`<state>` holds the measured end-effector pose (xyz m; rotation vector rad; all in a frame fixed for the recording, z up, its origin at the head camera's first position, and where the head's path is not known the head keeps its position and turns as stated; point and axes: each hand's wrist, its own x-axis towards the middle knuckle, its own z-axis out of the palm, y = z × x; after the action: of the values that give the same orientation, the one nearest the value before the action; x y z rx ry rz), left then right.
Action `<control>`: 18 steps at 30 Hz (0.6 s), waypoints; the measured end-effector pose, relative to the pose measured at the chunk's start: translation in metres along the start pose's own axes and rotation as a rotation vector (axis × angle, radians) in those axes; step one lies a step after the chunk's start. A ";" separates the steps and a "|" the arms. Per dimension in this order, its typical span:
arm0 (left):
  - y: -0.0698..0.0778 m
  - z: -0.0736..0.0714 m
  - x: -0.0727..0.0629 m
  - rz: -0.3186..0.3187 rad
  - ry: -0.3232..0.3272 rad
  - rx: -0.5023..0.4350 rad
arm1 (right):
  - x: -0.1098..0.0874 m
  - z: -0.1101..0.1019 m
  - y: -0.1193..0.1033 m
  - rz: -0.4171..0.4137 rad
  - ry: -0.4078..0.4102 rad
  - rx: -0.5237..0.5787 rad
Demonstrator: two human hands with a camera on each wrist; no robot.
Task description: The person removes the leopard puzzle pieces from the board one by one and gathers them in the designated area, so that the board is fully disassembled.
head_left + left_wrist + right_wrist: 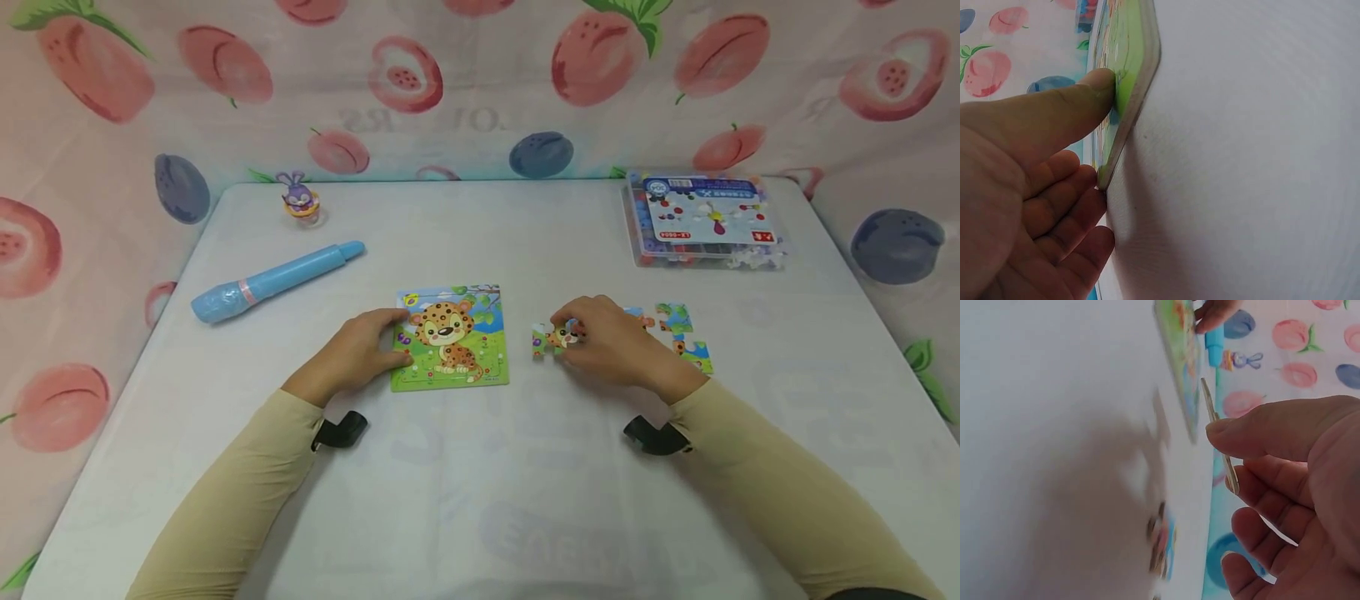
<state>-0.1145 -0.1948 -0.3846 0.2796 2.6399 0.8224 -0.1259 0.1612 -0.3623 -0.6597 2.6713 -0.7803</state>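
A square puzzle board (457, 333) printed with a cartoon leopard lies in the middle of the table. My left hand (363, 348) holds it at the left edge; in the left wrist view the thumb (1085, 94) is on its printed face and the other fingers are by its rim. To the right of the board, my right hand (611, 342) pinches a jigsaw piece (542, 340) showing part of the leopard. The right wrist view shows this thin piece (1232, 472) edge-on, raised off the table, between thumb and fingers.
Loose jigsaw pieces (675, 317) lie beside and partly behind my right hand. At the back right stands a clear plastic box (708, 221) with a printed label. A blue wand-like tube (285, 279) and a small purple rabbit figure (300, 200) are at the left.
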 end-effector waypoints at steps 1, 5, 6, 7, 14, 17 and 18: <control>0.000 0.000 0.000 -0.001 0.000 -0.002 | -0.003 -0.001 0.003 0.009 0.000 -0.004; 0.000 0.001 0.000 0.000 -0.001 0.001 | -0.013 -0.005 0.013 0.022 -0.003 -0.015; 0.000 0.001 0.001 0.002 -0.002 0.002 | -0.015 -0.006 0.015 0.027 -0.002 -0.016; 0.000 0.001 0.001 0.003 -0.003 0.002 | -0.017 -0.007 0.017 0.031 -0.002 -0.019; 0.000 0.000 0.000 -0.001 0.002 0.007 | -0.028 -0.008 0.035 0.026 -0.009 -0.003; 0.000 0.000 0.000 0.000 0.003 0.013 | -0.031 -0.007 0.039 0.022 -0.006 0.008; 0.000 0.000 0.000 0.002 0.003 0.014 | -0.032 -0.007 0.039 0.021 -0.008 0.012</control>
<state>-0.1146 -0.1945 -0.3846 0.2842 2.6499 0.8059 -0.1145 0.2097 -0.3745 -0.6296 2.6601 -0.7853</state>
